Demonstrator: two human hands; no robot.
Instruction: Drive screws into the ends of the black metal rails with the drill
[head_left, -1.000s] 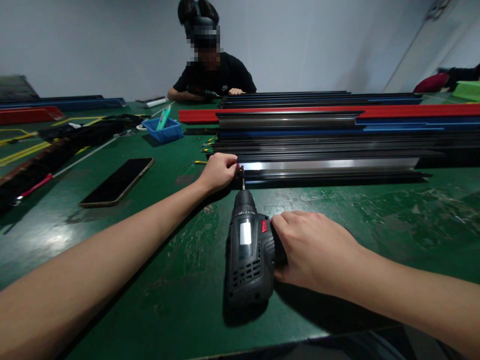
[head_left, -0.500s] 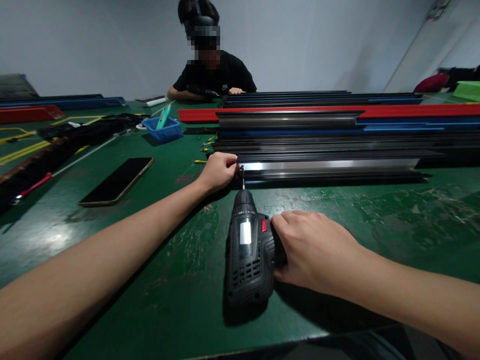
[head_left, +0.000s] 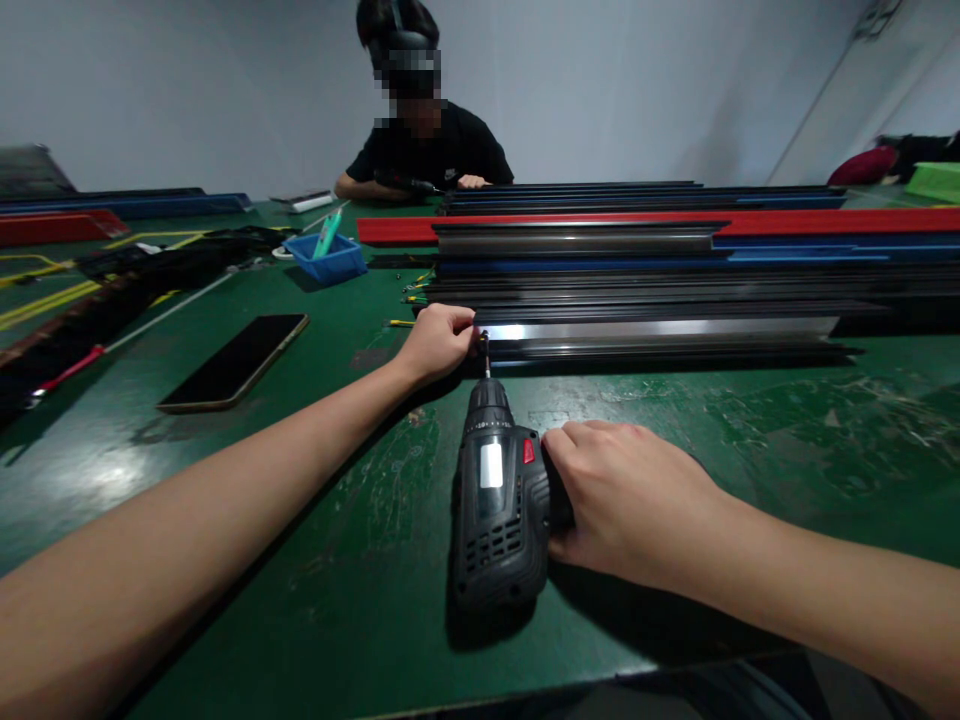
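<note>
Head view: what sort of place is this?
Likely a small assembly workshop: a long green worktable stacked with long black, blue and red metal profiles, a black cordless drill gripped in the right hand, and another person working across the table.

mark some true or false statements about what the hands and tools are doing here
1. The right hand grips the black drill. True.
2. The drill's bit points at the end of the metal profile, which the left hand holds. True.
3. The phone lies in the blue tray. False: it lies on the green table, apart from the tray.
4. The left hand rests on the phone. False: it is at the profile's end, well clear of the phone.
</note>
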